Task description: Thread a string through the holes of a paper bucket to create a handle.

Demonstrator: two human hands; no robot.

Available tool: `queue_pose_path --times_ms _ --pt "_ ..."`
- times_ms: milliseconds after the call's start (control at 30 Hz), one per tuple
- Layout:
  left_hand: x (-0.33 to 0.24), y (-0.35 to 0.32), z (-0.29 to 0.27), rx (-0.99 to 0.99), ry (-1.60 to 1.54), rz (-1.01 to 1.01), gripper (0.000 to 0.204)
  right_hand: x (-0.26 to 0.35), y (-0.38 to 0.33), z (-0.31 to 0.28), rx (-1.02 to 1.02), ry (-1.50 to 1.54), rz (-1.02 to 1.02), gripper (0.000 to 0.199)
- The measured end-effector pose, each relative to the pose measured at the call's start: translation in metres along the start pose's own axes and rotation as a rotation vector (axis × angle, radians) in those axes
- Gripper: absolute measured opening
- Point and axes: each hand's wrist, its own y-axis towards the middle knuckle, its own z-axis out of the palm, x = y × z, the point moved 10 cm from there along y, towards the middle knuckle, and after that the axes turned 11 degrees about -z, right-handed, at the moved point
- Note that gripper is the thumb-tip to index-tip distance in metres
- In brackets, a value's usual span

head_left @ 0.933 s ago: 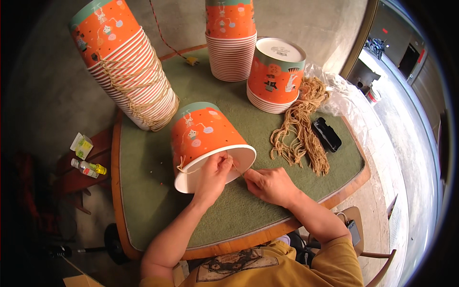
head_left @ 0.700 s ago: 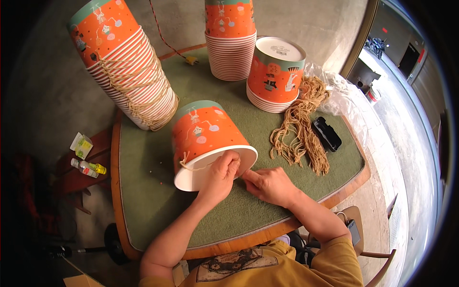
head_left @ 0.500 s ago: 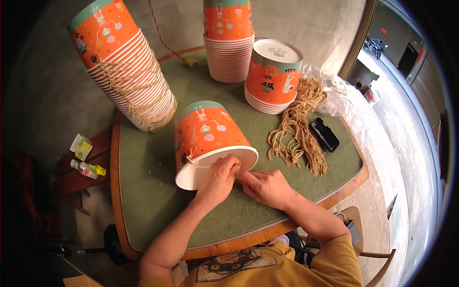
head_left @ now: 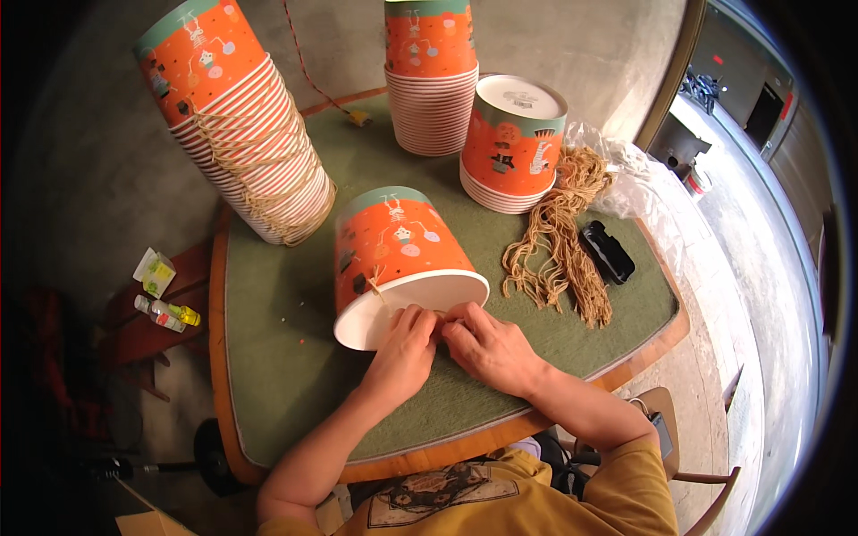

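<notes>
An orange paper bucket [head_left: 402,237] with a green band and skeleton drawings lies tilted on the table, its white mouth facing me. A piece of brown twine [head_left: 379,284] is knotted through its wall near the left of the rim and runs inside toward my left hand. My left hand [head_left: 404,353] is closed at the mouth's lower edge, its fingertips partly inside, apparently on the twine. Beside it, my right hand [head_left: 492,348] is closed too, thumb and fingers pinched at the rim's near right. What lies between those fingertips is hidden.
Nested bucket stacks stand at the back left [head_left: 241,152], back middle [head_left: 432,107] and right of centre [head_left: 509,161]; the left one leans, wound with twine. Loose twine strands [head_left: 567,241], a black case [head_left: 608,252] and clear plastic [head_left: 639,183] lie at right. A plug [head_left: 360,117] sits behind.
The bucket has shifted slightly right. My right hand has turned and come up against the rim, with its fingers bent beside my left hand; the left hand has dropped a little.
</notes>
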Motion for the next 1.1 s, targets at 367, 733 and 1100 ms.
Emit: queue_pose_path --times_ms 367,733,1100 --pt "-0.004 -0.005 -0.009 -0.111 -0.008 0.010 0.018 -0.013 -0.002 0.007 -0.039 0.185 0.173 0.024" --pt "-0.007 -0.005 -0.014 -0.167 -0.055 -0.030 0.011 -0.012 0.002 0.007 -0.086 0.151 0.144 0.036" --pt "-0.009 -0.005 -0.014 -0.198 -0.041 0.001 0.014 -0.026 -0.008 0.024 0.002 0.423 0.337 0.032"
